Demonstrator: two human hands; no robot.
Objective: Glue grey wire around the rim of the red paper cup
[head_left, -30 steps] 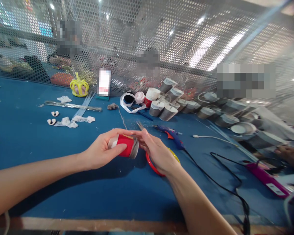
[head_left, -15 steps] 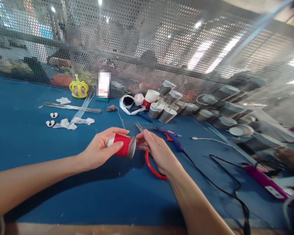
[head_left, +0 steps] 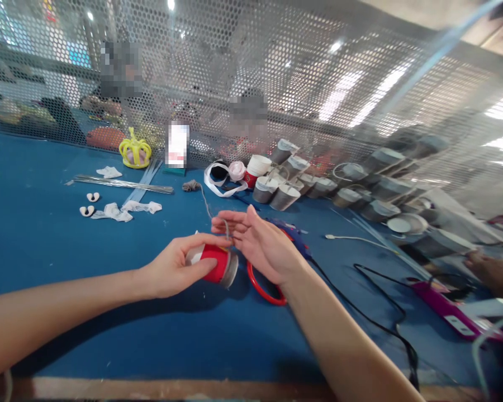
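Observation:
My left hand (head_left: 171,268) is closed around a red paper cup (head_left: 218,262) lying on its side above the table. Grey yarn is wound about the cup's mouth end, which faces right. From a small grey yarn bundle (head_left: 191,186), a strand (head_left: 205,200) runs to the cup and passes by the fingers of my right hand (head_left: 260,243). That hand is open just right of the cup, palm toward it, fingers stretched out. Red-handled scissors (head_left: 257,285) lie beneath it, their blades hidden by the hand. Behind it is a blue glue gun (head_left: 295,237), partly covered.
At the back stand grey-wrapped cups (head_left: 285,196), a white ribbon (head_left: 218,188), a yellow crown (head_left: 134,151) and a phone (head_left: 178,145). Thin wires (head_left: 126,184) and lace scraps (head_left: 115,212) lie left. A purple power strip (head_left: 444,312) and cables (head_left: 385,329) lie right, near another person's hand (head_left: 494,273).
My left hand and the cup have shifted slightly right and down. My right hand has lifted and opened its fingers, covering the scissor blades, with the yarn strand now across its fingers.

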